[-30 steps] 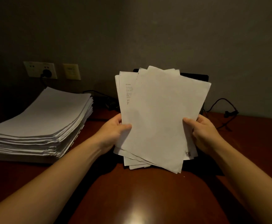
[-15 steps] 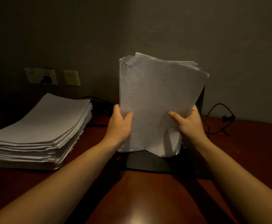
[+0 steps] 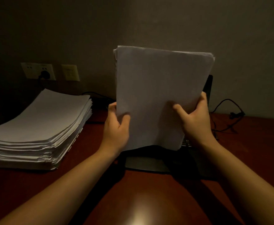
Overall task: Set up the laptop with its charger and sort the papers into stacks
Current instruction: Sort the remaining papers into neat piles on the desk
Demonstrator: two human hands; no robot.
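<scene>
Gripping a bundle of papers (image 3: pixel 162 95) upright, long axis vertical: left hand (image 3: pixel 116 129) curled round the left edge, right hand (image 3: pixel 195 122) pinching the right edge. Lower edge down at the open laptop (image 3: pixel 149 163), contact unclear. Off to the left on the table (image 3: pixel 149 202), well apart, a tall flat stack (image 3: pixel 40 120), nearer the left hand; probably calling for a leftward carry, tipped flat.
</scene>
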